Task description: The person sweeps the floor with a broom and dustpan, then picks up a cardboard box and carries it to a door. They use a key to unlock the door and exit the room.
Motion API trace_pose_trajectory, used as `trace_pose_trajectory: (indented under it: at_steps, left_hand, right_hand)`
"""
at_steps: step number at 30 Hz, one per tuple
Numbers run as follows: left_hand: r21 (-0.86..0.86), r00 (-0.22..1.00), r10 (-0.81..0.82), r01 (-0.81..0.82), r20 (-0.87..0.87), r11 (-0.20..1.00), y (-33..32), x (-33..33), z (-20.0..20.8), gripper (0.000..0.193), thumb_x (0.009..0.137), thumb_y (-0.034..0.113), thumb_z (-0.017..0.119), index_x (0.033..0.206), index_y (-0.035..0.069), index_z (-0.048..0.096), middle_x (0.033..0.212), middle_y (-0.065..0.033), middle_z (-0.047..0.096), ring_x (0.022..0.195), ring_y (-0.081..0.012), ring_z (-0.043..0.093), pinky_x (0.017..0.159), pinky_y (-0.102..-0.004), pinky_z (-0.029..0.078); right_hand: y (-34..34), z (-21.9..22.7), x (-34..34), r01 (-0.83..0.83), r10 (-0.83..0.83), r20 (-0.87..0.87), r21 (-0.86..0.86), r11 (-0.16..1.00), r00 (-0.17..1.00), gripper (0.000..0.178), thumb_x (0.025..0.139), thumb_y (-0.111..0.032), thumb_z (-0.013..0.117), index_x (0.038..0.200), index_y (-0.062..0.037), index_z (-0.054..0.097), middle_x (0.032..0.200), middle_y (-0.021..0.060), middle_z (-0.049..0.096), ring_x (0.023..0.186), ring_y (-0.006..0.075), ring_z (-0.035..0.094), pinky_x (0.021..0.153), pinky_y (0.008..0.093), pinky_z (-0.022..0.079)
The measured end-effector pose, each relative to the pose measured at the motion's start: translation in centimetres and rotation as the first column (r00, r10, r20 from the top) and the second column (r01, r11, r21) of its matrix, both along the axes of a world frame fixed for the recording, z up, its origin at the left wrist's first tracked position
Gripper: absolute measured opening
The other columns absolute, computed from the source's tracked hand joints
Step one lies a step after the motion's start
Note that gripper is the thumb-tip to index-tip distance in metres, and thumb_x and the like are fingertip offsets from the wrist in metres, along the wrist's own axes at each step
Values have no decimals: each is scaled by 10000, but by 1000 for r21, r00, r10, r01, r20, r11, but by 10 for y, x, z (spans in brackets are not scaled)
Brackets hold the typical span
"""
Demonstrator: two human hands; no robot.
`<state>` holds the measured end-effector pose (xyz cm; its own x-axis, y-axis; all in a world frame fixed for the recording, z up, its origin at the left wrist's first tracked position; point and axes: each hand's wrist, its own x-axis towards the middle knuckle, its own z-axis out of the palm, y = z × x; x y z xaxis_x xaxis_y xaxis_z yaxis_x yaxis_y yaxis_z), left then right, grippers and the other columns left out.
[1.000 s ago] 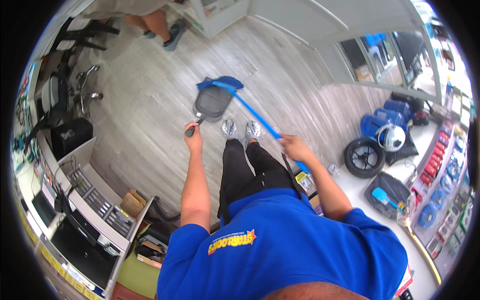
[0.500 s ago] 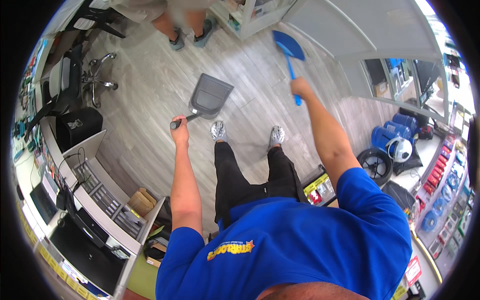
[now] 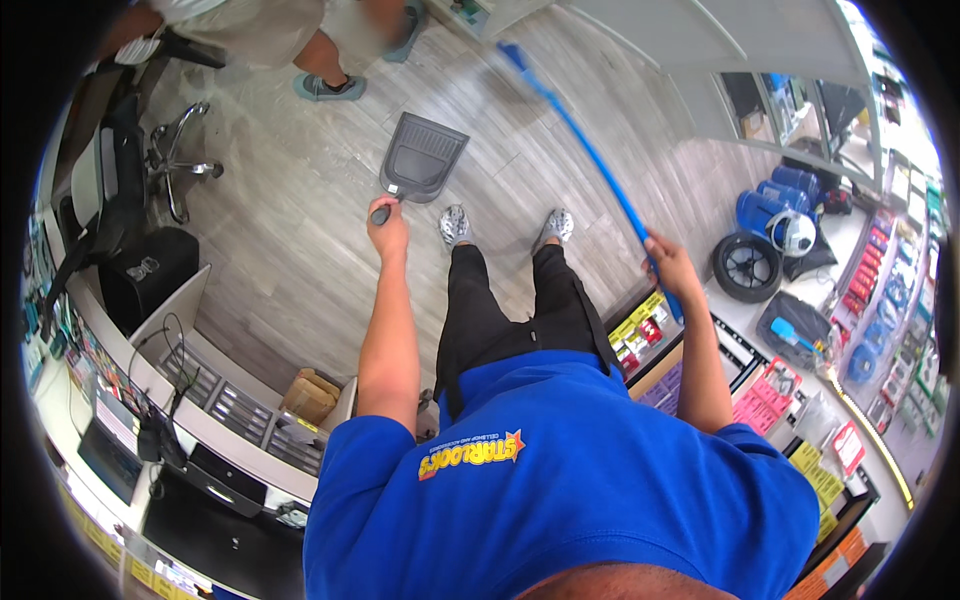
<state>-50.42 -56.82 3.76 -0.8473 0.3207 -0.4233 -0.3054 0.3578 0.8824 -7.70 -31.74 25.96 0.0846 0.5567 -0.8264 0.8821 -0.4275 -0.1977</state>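
Vs. 0.5 s ago: R hand (image 3: 672,268) has come back twd body & out to R; blue broom (image 3: 598,160) swung w/ it. Its head (image 3: 514,56), fanned out flat then, now looks narrow, a bit blurred & farther L. L hand (image 3: 388,230) and dustpan (image 3: 425,158) shifted slightly fwd; co-worker's feet (image 3: 330,87) wider apart.

Broom's long axis runs diag., head up-L & far from body, handle end low-R by R hand. Dustpan's lip points away from body, tilted a bit R; its handle (image 3: 381,214) comes back twd L hand. Pan is over floor (image 3: 300,255) ahead of L shoe (image 3: 455,226); can't tell if it touches.

Grip: L closed round pan handle, R closed round broom nr its end.

Containers: blue jugs (image 3: 760,213) far R, contents unclear; cardboard box (image 3: 312,396) at L, inside can't be seen; display case (image 3: 640,340) R of legs w/ small red & white pkgs.
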Motion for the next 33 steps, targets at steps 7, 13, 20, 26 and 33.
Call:
trace_pose_trajectory:
  at_steps: [7, 13, 20, 26, 33]
  left_hand:
    - [-53, 969, -244, 246, 41, 968, -52, -30, 4, 123, 911, -37, 641, 961, 73, 660, 1343, -151, 627, 1217, -254, 604, 1021, -343, 455]
    - [-59, 948, -307, 312, 82, 948, -38, -40, -13, 117, 923, -15, 635, 969, 89, 662, 1394, -180, 604, 1243, -255, 598, 1056, -350, 427]
    - [-75, 820, -573, 571, -4, 818, -73, -61, 18, 129, 925, -9, 627, 981, 102, 662, 1437, -193, 592, 1309, -270, 564, 1071, -356, 419]
    - [-142, 695, -719, 711, -4, 689, -99, -86, 30, 136, 920, 1, 625, 1008, 99, 658, 1451, -145, 594, 1334, -273, 542, 1096, -369, 405]
    - [-113, 671, -740, 740, 53, 663, -77, -86, 0, 118, 928, -8, 635, 982, 95, 656, 1396, -186, 615, 1286, -264, 574, 1081, -367, 428]
  right_hand:
    - [7, -138, -104, -314, 307, 78, 340, 886, 949, 291, 953, -276, 622, 1010, -11, 729, 812, 207, 735, 723, 352, 734, 636, 484, 566]
    - [-181, -82, -105, -114, 23, -313, -275, 955, 950, 463, 967, -260, 620, 1386, -64, 614, 925, 208, 726, 749, 342, 721, 700, 457, 580]
    - [-226, -22, 145, 101, -105, 32, 121, 987, 994, 523, 1029, -375, 588, 1499, -150, 539, 867, 139, 709, 733, 230, 678, 714, 413, 552]
    - [-226, -146, 243, -48, -80, 353, 340, 939, 932, 444, 1014, -380, 539, 1094, 33, 678, 900, 297, 714, 912, 485, 698, 813, 549, 546]
    - [-344, -154, -19, 120, -113, 98, -69, 990, 989, 447, 916, -89, 521, 1300, 138, 489, 1051, 339, 694, 992, 492, 696, 855, 540, 564]
